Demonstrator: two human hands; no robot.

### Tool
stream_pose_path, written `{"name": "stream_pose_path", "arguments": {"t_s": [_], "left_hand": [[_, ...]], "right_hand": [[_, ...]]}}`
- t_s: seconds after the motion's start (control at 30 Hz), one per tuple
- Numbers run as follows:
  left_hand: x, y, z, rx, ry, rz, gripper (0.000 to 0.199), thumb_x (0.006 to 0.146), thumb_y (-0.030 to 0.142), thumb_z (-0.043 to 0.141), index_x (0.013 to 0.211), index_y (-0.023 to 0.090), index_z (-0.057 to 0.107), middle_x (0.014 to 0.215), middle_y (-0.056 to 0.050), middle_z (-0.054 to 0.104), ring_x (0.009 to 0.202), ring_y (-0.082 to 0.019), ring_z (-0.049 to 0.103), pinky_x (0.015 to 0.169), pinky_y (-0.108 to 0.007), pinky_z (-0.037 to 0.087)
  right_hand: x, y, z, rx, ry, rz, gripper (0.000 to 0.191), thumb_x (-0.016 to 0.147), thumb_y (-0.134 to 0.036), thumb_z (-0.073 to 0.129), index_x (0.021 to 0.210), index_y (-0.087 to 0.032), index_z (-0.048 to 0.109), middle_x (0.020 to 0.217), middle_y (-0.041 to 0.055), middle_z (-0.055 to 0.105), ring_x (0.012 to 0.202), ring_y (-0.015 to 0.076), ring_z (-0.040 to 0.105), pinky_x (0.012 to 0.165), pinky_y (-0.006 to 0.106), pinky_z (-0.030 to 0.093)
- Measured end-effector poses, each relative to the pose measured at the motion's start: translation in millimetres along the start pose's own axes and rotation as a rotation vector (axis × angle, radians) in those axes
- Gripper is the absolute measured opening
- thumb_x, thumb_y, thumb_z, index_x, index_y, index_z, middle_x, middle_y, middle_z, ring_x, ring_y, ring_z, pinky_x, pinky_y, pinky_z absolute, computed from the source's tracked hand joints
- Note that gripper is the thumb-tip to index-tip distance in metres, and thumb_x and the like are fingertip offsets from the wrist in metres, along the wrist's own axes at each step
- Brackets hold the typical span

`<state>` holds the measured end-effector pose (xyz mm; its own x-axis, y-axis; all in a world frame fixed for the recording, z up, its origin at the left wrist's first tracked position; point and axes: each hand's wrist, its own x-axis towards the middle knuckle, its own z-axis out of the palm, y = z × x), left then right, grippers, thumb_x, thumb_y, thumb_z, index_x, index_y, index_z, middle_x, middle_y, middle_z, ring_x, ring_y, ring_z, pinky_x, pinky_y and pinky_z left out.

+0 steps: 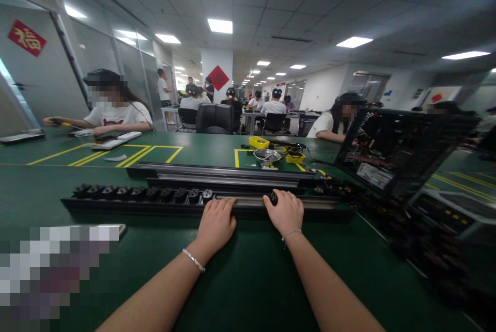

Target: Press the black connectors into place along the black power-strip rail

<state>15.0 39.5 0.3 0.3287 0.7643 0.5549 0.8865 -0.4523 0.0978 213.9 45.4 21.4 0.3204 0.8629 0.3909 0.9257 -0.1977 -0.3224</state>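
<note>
A long black rail [127,207] with a slotted channel lies across the table in front of me. Several small round black parts [137,193] sit in a row along its left half. My left hand [217,222] grips the rail's near edge, fingers curled over it, just right of the row's last part [207,195]. Further right, my right hand [285,212] is closed over the channel, with a small round black piece [274,197] between thumb and fingers. That piece is mostly covered, and whether it touches the channel I cannot tell.
More black rails [217,171] lie behind. Beyond them stand a metal bowl [267,155] and yellow bins [259,142]. An open black case [382,151] and many dark parts [430,249] crowd the right. Co-workers sit left and right; a pixelated object lies at lower left.
</note>
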Motion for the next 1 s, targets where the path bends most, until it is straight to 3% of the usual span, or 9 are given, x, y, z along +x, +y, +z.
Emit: {"name": "stream_pose_path", "arguments": {"t_s": [0.2, 0.5, 1.0], "left_hand": [[0.2, 0.3, -0.2, 0.001, -0.007, -0.003, 0.042, 0.080, 0.021, 0.050, 0.122, 0.020, 0.053, 0.115, -0.007, 0.062, 0.106, -0.024, 0.052, 0.100, -0.040, 0.033], [-0.1, -0.7, 0.5, 0.014, 0.009, 0.014, 0.041, 0.080, 0.021, 0.050, 0.121, 0.018, 0.053, 0.113, -0.006, 0.062, 0.104, -0.024, 0.052, 0.099, -0.039, 0.034], [0.0, -0.8, 1.0, 0.006, 0.007, 0.003, 0.041, 0.079, 0.020, 0.050, 0.120, 0.021, 0.054, 0.113, -0.007, 0.063, 0.105, -0.024, 0.052, 0.098, -0.040, 0.035]], "right_hand": [[-0.3, -0.5, 1.1, -0.003, 0.030, 0.000, 0.051, 0.084, -0.052, 0.041, 0.122, -0.022, 0.059, 0.121, 0.0072, 0.061, 0.120, 0.0244, 0.043, 0.101, 0.039, 0.023], [1.4, -1.2, 4.0, 0.030, 0.094, 0.014, 0.042, 0.080, -0.047, 0.046, 0.106, -0.023, 0.068, 0.112, 0.0042, 0.065, 0.113, 0.0231, 0.047, 0.099, 0.037, 0.025], [3.2, -0.6, 0.2, 0.038, 0.042, 0.044, 0.042, 0.079, -0.042, 0.045, 0.110, -0.021, 0.064, 0.115, 0.0067, 0.064, 0.115, 0.0230, 0.047, 0.097, 0.036, 0.028]]}}
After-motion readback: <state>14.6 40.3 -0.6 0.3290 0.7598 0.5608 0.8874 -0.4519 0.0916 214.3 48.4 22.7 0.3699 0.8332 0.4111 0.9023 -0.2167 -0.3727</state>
